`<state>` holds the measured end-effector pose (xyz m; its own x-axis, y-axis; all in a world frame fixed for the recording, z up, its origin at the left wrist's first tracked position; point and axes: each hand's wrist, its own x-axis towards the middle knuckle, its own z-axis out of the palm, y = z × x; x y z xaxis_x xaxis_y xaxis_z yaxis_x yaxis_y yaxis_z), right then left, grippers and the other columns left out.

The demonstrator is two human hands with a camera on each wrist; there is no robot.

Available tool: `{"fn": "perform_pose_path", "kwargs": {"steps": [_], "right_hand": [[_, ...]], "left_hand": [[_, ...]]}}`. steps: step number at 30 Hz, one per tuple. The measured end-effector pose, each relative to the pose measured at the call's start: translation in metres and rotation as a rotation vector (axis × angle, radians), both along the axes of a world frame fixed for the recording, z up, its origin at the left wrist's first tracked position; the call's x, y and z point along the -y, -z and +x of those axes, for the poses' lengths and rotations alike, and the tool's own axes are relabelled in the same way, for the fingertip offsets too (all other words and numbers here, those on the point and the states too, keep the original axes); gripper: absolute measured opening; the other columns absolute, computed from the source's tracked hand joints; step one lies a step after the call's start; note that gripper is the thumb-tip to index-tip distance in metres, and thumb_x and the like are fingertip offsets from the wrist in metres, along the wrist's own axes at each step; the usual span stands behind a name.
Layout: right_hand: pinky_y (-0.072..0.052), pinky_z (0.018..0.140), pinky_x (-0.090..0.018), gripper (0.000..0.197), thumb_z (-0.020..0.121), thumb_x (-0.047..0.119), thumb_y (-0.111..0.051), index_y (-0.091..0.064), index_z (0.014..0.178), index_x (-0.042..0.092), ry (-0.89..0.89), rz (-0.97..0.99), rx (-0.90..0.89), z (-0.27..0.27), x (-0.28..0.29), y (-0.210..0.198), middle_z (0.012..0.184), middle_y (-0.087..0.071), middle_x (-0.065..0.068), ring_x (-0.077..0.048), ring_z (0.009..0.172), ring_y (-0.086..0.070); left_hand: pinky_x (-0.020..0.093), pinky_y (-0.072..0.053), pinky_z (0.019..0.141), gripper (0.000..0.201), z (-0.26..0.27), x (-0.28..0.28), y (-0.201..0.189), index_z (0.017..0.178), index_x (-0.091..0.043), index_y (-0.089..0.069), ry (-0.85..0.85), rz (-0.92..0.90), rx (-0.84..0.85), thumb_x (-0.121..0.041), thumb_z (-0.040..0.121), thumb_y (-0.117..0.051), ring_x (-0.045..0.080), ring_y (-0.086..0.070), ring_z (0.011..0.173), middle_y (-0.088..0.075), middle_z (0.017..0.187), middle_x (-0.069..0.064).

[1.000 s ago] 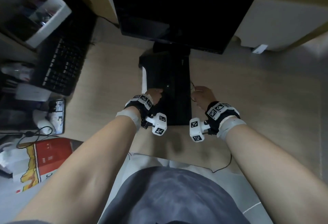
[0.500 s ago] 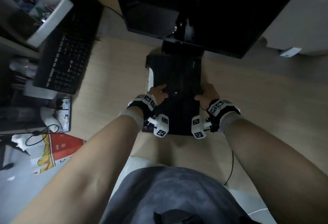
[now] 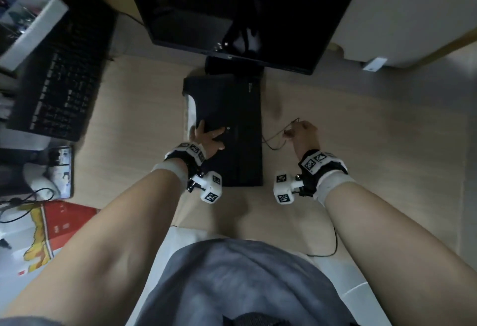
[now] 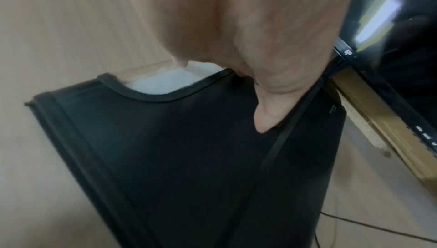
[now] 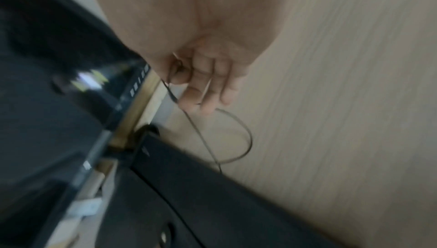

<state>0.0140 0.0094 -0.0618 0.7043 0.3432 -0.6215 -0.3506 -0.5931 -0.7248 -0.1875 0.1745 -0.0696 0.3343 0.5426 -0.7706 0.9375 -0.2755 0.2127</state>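
The left hand (image 3: 207,140), grip spread flat, pins the flat black fabric case (image 3: 232,109) while the right hand (image 3: 303,134) pinches the thin black cable (image 5: 249,136), seemingly keeping it clear.

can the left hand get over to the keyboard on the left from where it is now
Probably yes. The left hand rests flat on the black box, holding nothing, and only bare desk shows between it and the keyboard. The right hand pinches a cable, well clear.

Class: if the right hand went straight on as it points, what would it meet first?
The right hand, pinching a cable, would cross bare desk, then probably meet the monitor; height unclear.
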Motion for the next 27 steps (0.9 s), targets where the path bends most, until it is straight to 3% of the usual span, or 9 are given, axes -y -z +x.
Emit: {"fn": "perform_pose_path", "kwargs": {"steps": [2,5,8,13,17,19,21,24,27], "right_hand": [[-0.055,0.075,-0.042,0.021,0.096,0.019,-0.053,-0.056,0.076,0.012,0.14,0.105,-0.049,0.008,0.014,-0.012,0.062,-0.062,-0.001,-0.019,0.059,-0.062],[-0.056,0.084,-0.047,0.021,0.095,0.028,-0.055,-0.059,0.079,0.014,0.122,0.157,0.046,0.017,0.034,-0.027,0.077,-0.063,-0.005,-0.018,0.071,-0.063],[-0.056,0.083,-0.043,0.025,0.089,0.038,-0.058,-0.063,0.082,0.015,0.106,0.126,0.162,0.02,0.053,-0.047,0.078,-0.071,-0.003,-0.02,0.076,-0.066],[-0.044,0.063,-0.026,0.018,0.078,0.032,-0.071,-0.062,0.074,0.016,0.209,0.109,0.342,0.034,0.068,-0.072,0.061,-0.057,0.006,-0.012,0.059,-0.052],[-0.048,0.064,-0.027,0.021,0.069,0.035,-0.068,-0.06,0.072,0.017,0.155,-0.085,0.395,0.028,0.07,-0.068,0.068,-0.059,0.007,-0.017,0.07,-0.057],[-0.051,0.073,-0.032,0.035,0.065,0.049,-0.06,-0.065,0.075,0.016,0.258,-0.163,0.374,0.024,0.077,-0.063,0.078,-0.065,0.001,-0.025,0.086,-0.062],[-0.049,0.067,-0.032,0.033,0.073,0.042,-0.059,-0.063,0.077,0.01,0.246,-0.319,0.386,0.026,0.089,-0.062,0.081,-0.066,-0.006,-0.03,0.084,-0.063],[-0.055,0.074,-0.033,0.014,0.085,0.02,-0.059,-0.063,0.086,0.007,0.125,-0.491,0.25,0.025,0.11,-0.055,0.092,-0.068,-0.011,-0.028,0.086,-0.066],[-0.047,0.072,-0.026,0.018,0.09,0.028,-0.056,-0.065,0.084,0.014,-0.077,-0.603,0.09,0.012,0.126,-0.044,0.09,-0.066,-0.008,-0.025,0.081,-0.062]], "left_hand": [[0.042,0.002,0.121,0.06,-0.003,0.001,0.013,0.138,-0.054,-0.038,0.059,0.003,-0.034,-0.051,0.08,-0.053,0.03,0.014,0.148,0.007,0.162,0.006],[0.051,0.002,0.12,0.064,-0.002,0.003,0.029,0.121,-0.051,-0.055,0.214,0.018,-0.095,-0.068,0.063,-0.035,0.035,0.014,0.147,-0.005,0.163,-0.003],[0.054,0.006,0.119,0.037,0.01,0.032,-0.008,0.131,-0.044,-0.052,0.318,0.014,-0.078,-0.04,0.094,-0.046,0.039,0.013,0.146,-0.006,0.161,-0.011],[0.048,0.008,0.12,0.037,0.013,0.056,-0.013,0.131,-0.045,-0.05,0.248,-0.009,-0.026,-0.026,0.1,-0.046,0.037,0.014,0.146,-0.003,0.162,0.001],[0.055,0.004,0.118,0.044,0.012,0.054,-0.001,0.13,-0.046,-0.052,0.325,-0.025,-0.043,-0.018,0.101,-0.037,0.037,0.017,0.146,-0.01,0.16,-0.015],[0.051,0.004,0.119,0.033,0.011,0.054,0.003,0.113,-0.056,-0.056,0.255,-0.044,-0.06,-0.03,0.095,-0.046,0.038,0.018,0.146,0.005,0.162,-0.004],[0.05,0.004,0.12,0.026,0.013,0.056,0.003,0.108,-0.06,-0.057,0.203,-0.057,-0.07,-0.045,0.086,-0.054,0.038,0.019,0.145,0.02,0.16,0.003],[0.053,0.002,0.119,0.043,0.019,0.056,0.005,0.125,-0.049,-0.055,0.218,-0.107,-0.098,-0.051,0.082,-0.058,0.042,0.02,0.143,0.027,0.158,0.002],[0.054,0.004,0.118,0.047,0.024,0.053,0.008,0.124,-0.045,-0.059,0.273,-0.136,-0.098,-0.057,0.079,-0.056,0.043,0.023,0.142,0.028,0.157,0.006]]}}
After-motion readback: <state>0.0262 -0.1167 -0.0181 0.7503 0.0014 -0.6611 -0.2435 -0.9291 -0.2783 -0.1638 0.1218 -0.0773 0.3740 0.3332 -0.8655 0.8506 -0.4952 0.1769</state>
